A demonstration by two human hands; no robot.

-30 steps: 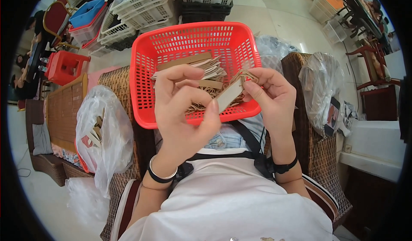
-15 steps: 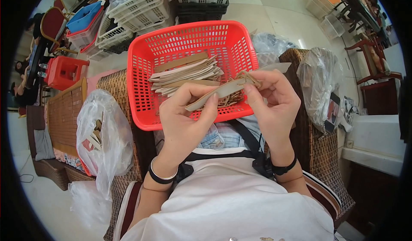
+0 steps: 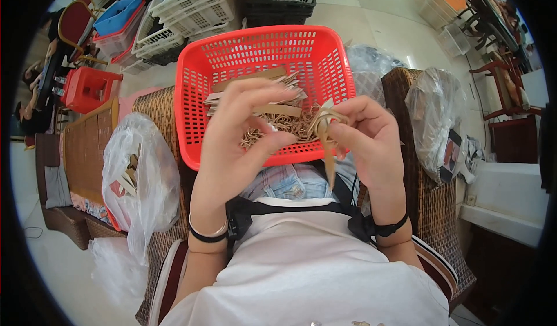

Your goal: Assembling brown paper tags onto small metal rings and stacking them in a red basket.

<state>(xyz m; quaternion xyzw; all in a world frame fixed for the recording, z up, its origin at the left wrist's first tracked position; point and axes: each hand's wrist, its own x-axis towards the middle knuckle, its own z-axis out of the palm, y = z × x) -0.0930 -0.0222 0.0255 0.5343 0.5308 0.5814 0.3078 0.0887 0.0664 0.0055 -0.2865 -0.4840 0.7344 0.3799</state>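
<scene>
Pinched between the thumb and fingers of my right hand (image 3: 371,137) is a tan strip (image 3: 329,166), looped at the top with one end hanging down. Small details at the loop are hard to make out. My left hand (image 3: 220,134) is raised to the left of it, thumb and fingers apart, slightly blurred, holding nothing. Both hands are over the near side of a red plastic basket (image 3: 261,33). Inside it, flat tan and whitish strips (image 3: 249,81) lie stacked, partly hidden by my left hand, beside a heap of small gold-brown buckle-like pieces (image 3: 296,130).
A clear plastic bag (image 3: 142,169) with scraps hangs at the left, and another clear bag (image 3: 432,108) sits at the right. Stacked white crates (image 3: 200,12) stand beyond the basket. A red stool (image 3: 90,94) is far left. Woven wicker arms (image 3: 438,210) flank me.
My left hand has let go of the strip and lifted away, opening. The strip, formerly stretched between both hands, now hangs from my right hand.
</scene>
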